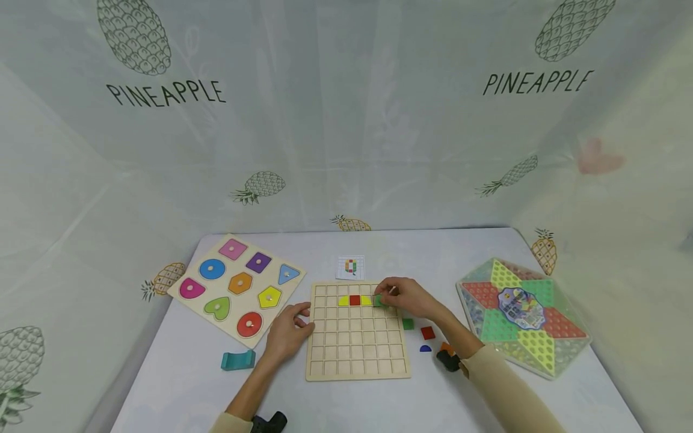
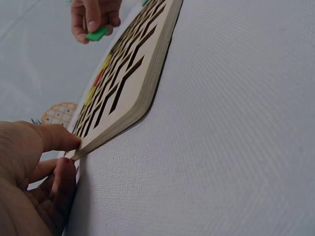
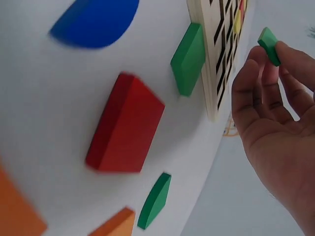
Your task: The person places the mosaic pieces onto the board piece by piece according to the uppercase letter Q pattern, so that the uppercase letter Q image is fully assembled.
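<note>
Right hand (image 1: 408, 294) pinches flat green piece (image 3: 268, 45) above far-right part of pale wooden grid board (image 1: 357, 340); left hand (image 1: 288, 331), fingers curled, grips board's left edge.

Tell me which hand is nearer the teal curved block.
Left. The left hand is right of and slightly beyond the block, touching the wooden grid board; the right hand is farther right, above that board.

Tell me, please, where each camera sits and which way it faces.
Head: on the head, facing forward and down at the grid board; left hand, right hand and forearms show.
Left wrist: worn there, facing across the board; both hands show.
Right wrist: worn there, facing the loose red piece; only the right hand shows.
Both wrist views share the held green piece.
</note>
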Demonstrator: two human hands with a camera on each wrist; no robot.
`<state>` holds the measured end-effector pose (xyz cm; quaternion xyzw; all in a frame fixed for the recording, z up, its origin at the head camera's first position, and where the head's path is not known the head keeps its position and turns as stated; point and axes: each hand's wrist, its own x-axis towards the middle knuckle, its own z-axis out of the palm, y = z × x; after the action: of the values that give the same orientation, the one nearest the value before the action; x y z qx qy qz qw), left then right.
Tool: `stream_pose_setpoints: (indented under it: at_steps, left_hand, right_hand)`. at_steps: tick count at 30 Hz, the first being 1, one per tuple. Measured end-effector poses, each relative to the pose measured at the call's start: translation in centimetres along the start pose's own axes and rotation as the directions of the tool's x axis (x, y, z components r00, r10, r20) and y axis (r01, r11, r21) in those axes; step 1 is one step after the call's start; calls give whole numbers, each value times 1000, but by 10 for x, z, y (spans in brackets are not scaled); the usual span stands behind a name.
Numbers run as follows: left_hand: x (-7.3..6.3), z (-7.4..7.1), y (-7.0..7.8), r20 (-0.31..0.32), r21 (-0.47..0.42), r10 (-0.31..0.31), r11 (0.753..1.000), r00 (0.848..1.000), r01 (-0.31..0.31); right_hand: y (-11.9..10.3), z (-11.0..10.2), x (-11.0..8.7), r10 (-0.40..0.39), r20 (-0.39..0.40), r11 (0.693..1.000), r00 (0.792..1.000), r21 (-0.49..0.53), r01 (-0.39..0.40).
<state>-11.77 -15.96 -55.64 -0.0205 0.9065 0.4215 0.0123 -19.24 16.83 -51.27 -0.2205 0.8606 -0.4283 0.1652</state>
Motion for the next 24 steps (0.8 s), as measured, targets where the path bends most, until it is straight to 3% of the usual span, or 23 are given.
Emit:
stream_pose_setpoints:
  at_steps: [9, 24]
  left_hand:
    - [0, 0, 0, 1, -15, -1, 1000, 1000, 1]
    - [0, 1, -1, -6, -13, 5, 1000, 1000, -5]
  right_hand:
    - [-3, 15, 15, -6, 27, 1000, 1000, -25, 7]
    - [-10, 30, 17, -6, 54, 990, 999, -138, 13]
